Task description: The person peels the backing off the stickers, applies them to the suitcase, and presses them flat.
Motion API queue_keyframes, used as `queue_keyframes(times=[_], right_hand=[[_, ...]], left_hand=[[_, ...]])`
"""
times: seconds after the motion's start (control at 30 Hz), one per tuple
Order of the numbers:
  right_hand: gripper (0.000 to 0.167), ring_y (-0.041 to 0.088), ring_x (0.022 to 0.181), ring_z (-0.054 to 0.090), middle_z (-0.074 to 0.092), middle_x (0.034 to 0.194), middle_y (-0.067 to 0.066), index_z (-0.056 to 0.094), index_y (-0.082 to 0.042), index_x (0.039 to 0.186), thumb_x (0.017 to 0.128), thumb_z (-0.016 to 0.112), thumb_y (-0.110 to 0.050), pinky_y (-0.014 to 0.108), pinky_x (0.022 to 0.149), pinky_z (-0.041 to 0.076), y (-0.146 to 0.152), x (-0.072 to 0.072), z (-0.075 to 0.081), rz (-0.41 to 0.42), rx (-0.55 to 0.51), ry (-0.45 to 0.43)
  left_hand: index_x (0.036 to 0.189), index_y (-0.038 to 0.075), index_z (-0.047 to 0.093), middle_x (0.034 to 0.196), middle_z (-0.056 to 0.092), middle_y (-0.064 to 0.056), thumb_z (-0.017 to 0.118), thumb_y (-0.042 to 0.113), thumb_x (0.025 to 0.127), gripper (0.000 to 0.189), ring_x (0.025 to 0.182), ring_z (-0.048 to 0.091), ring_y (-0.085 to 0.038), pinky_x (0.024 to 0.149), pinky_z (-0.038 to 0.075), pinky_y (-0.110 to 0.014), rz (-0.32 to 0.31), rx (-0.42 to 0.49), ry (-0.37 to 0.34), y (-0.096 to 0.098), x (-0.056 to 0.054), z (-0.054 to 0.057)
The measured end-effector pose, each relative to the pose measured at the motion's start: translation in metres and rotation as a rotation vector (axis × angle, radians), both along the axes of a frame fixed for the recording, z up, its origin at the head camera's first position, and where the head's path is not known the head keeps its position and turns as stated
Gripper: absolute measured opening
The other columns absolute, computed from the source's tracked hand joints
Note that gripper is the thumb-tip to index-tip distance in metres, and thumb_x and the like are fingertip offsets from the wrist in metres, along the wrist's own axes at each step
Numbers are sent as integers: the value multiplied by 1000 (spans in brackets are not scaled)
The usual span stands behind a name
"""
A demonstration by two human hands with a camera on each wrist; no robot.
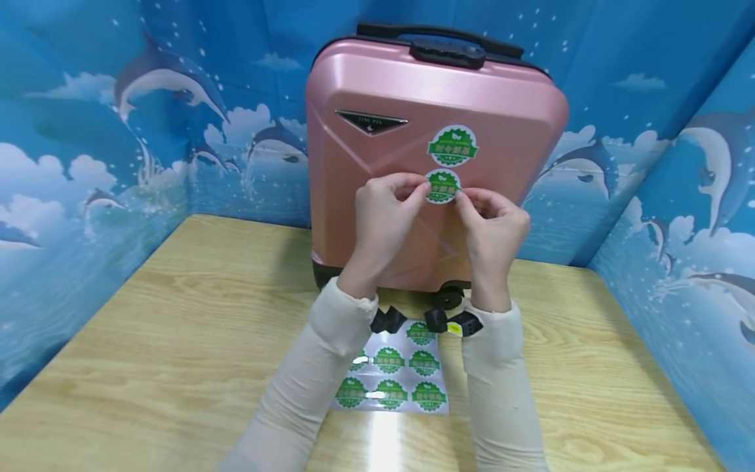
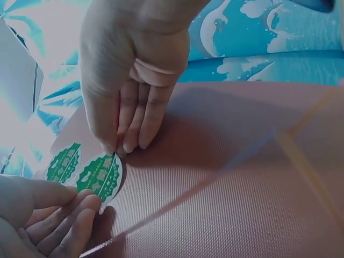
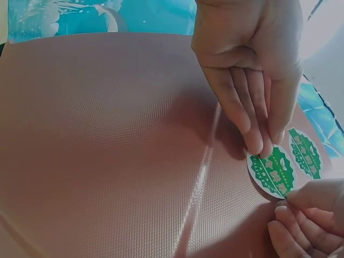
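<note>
Pale sleeves (image 1: 500, 387) reach forward over the bench (image 1: 177, 341), and we note a dark device (image 1: 463, 324) at the right wrist. Between the forearms we find a sheet of stickers (image 1: 407, 379) lying flat on the wood (partly covered by the left sleeve), bearing round green labels in rows. Behind it, we record a pink suitcase (image 1: 389, 154) standing upright, with a black handle (image 1: 439, 39) on top and a dark triangular badge (image 1: 371, 122) at the upper left of its front.

We observe one round green-and-white sticker (image 1: 442, 187) held at the suitcase's front, directly below an upper sticker (image 1: 453, 145) that sits on the shell. At its left edge, the left hand (image 1: 383, 219) has its fingers drawn to a narrow pinch on the rim; at its right edge, the right hand (image 1: 495, 226) pinches likewise. We cannot tell whether the held piece touches the ribbed surface. Behind everything hangs a blue backdrop (image 1: 248, 78) printed with dolphins and clouds.
</note>
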State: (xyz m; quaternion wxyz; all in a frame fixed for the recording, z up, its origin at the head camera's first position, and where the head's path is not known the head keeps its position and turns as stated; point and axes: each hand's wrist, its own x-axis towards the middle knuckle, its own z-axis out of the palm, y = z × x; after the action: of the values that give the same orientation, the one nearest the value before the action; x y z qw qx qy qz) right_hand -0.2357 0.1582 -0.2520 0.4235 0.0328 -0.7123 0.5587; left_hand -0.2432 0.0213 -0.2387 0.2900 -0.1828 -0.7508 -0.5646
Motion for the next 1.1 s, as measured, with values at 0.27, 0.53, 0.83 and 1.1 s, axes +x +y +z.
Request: queue_keyframes(times=[0.27,0.53,0.83,1.1], right_hand=[[20,9,66,65,71,76,7,75,0,85,79,77,-19,19,62,49,2,-2,-1,39,-3,-13],[19,9,64,64,71,72,3,74,2,85,79,77,-16,18,60,49,4,-4,-1,74,6,7],[19,8,66,64,71,76,6,74,2,86,81,75,-16,18,63,49,7,-3,-2,88,43,12],[18,7,68,65,72,78,6,74,2,88,81,74,-15,18,66,51,12,-1,0,126,80,29]], left_hand=[[99,4,73,94,73,-4,66,17,89,18,78,67,-4,63,51,-16,-45,-8,-30,8,-2,2],[99,4,73,94,73,-4,65,16,89,17,79,67,-4,63,50,-17,-84,7,-59,11,-3,4],[98,5,74,92,73,-4,66,16,89,17,75,66,-2,59,48,-17,-120,18,-80,15,-4,5],[99,6,74,92,73,-2,66,18,89,17,78,66,0,63,49,-17,-130,4,-75,17,-4,8]])
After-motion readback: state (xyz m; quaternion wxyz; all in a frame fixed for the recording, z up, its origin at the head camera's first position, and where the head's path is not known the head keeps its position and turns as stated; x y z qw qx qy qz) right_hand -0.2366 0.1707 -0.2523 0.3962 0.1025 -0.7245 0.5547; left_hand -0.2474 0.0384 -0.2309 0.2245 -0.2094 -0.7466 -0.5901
